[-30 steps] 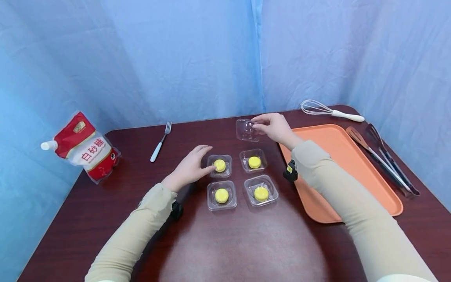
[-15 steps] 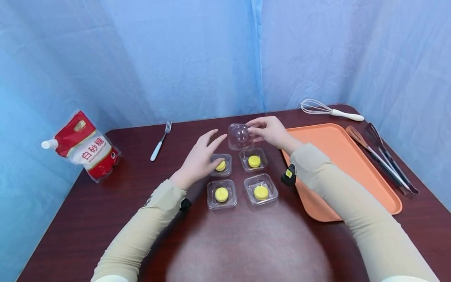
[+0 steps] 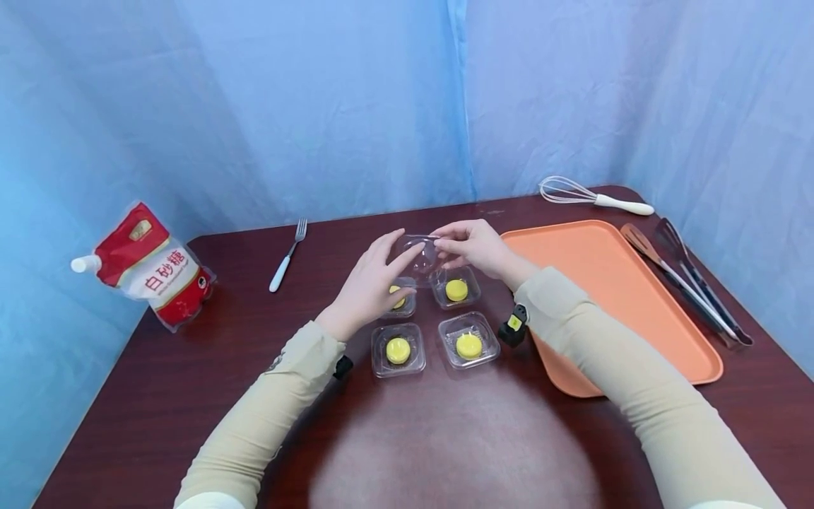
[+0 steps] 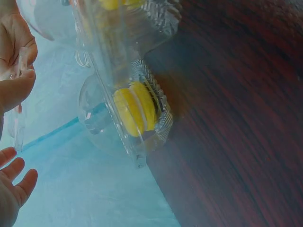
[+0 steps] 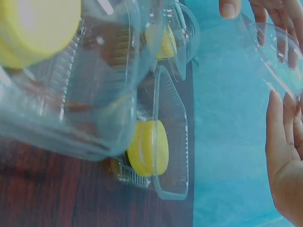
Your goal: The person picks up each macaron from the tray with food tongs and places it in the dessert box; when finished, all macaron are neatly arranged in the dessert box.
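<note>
My right hand (image 3: 473, 247) pinches the edge of a clear domed plastic lid (image 3: 427, 266), held tilted above the back boxes. Opposite it, my left hand (image 3: 365, 286) has its fingers extended; in the left wrist view its fingertips (image 4: 8, 153) touch the lid's other edge. Beneath are several square clear boxes, each with a yellow macaron. The back right box (image 3: 475, 295) holds a macaron (image 3: 456, 290), with no dome over it in the right wrist view. The back left box (image 4: 137, 156) has a dome over its macaron (image 4: 135, 109); in the head view my left hand partly hides it.
Two more boxes stand in front, the left box (image 3: 379, 362) and the right box (image 3: 491, 346). An orange tray (image 3: 591, 261) lies to the right, beside a spatula (image 3: 639, 240) and tongs (image 3: 718, 311). A whisk (image 3: 623, 205), a fork (image 3: 289, 254) and a sugar pouch (image 3: 159, 265) stay farther out.
My right hand has brought the lid left and slightly nearer me. My left hand has risen from beside the back left box to the lid's left edge. The boxes keep their places.
</note>
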Demonstrator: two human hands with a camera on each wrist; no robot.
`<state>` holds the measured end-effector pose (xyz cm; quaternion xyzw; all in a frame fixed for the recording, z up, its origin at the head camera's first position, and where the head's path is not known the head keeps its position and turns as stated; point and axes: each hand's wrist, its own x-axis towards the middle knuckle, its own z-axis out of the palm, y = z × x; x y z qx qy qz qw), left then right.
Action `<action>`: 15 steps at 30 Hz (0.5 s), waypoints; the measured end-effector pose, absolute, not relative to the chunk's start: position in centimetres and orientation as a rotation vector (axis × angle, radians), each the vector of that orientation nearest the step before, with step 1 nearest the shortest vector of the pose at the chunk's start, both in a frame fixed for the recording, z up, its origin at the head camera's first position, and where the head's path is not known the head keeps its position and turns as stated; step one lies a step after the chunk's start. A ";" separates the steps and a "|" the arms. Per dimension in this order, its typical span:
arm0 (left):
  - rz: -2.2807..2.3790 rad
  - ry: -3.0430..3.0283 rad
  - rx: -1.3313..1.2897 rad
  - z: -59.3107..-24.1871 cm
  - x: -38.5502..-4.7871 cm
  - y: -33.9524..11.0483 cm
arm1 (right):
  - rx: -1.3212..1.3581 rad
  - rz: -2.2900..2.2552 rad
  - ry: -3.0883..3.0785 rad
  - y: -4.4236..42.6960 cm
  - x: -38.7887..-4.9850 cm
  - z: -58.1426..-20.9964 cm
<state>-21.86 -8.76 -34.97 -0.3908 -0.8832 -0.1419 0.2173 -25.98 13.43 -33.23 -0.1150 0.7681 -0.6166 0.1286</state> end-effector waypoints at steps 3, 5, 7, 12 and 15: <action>-0.395 -2.455 -1.085 -34.9 -21.8 -8.8 | -0.321 -1.814 2.191 13.4 -26.0 -33.4; -0.398 -2.468 -1.088 -34.9 -21.7 -8.8 | -0.315 -1.822 2.164 13.4 -26.0 -33.6; -0.398 -2.483 -1.091 -34.9 -21.6 -8.8 | -0.313 -1.823 2.144 13.4 -26.0 -33.7; -0.410 -2.520 -1.094 -34.8 -21.4 -8.7 | -0.308 -1.793 2.135 13.5 -25.8 -33.6; -0.431 -2.530 -1.085 -34.8 -21.4 -8.6 | -0.355 -1.706 2.222 13.7 -25.7 -33.2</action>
